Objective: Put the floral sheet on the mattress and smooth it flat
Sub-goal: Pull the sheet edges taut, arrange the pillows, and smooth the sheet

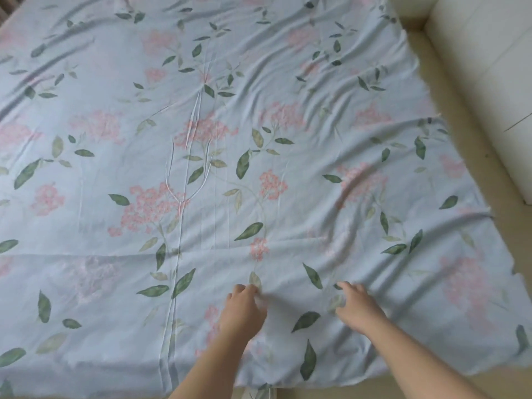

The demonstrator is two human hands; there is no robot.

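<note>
The floral sheet (218, 156), pale blue with pink blossoms and green leaves, lies spread over nearly the whole mattress (472, 180), which shows only as a bare beige strip along the right side. Long creases run down the sheet's middle, and wavy wrinkles cover its right half. My left hand (243, 308) and my right hand (358, 306) rest on the sheet near its front edge, a short way apart. Both have curled fingers that pinch the fabric. Small folds radiate from each hand.
A cream padded panel (489, 67) stands along the right side beyond the mattress strip. The sheet's right edge (449, 133) is uneven and falls short of that side. A sliver of brown slats (4, 12) shows at the top left corner.
</note>
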